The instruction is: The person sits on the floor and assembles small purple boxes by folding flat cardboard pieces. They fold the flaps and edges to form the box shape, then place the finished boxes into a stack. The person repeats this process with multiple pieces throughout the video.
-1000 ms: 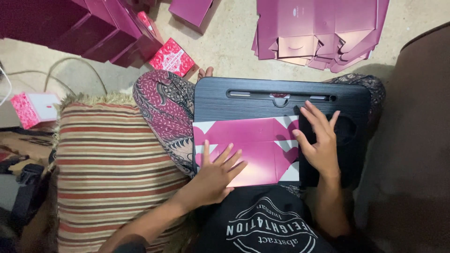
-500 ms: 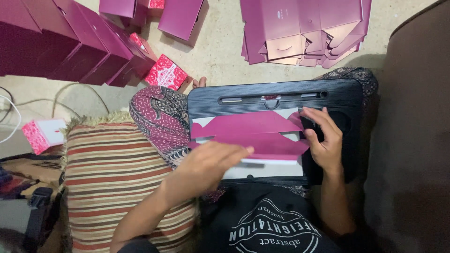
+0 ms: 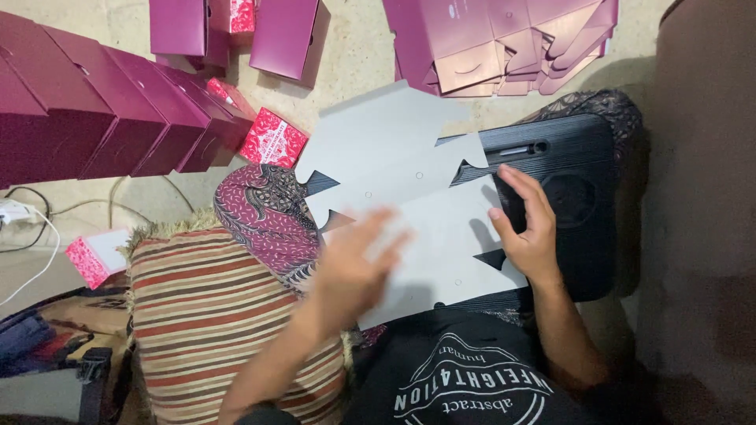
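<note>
A flat, unfolded box blank (image 3: 394, 157) lies grey side up across a black lap desk (image 3: 575, 173) on my knees. My left hand (image 3: 354, 267) is blurred, fingers spread, over the blank's near left part. My right hand (image 3: 531, 228) rests with open fingers on the blank's right edge, partly on the desk. Neither hand grips anything.
A striped cushion (image 3: 213, 323) lies at my left. Several assembled magenta boxes (image 3: 102, 118) line the floor at upper left, with two more (image 3: 287, 35) behind. A stack of flat magenta blanks (image 3: 496, 43) sits at the top. Small red patterned boxes (image 3: 273, 138) and cables (image 3: 31, 228) lie nearby.
The blank was magenta side up on the desk; it has been flipped over and now shows its grey side, spread wider to the upper left. My left hand swept across it.
</note>
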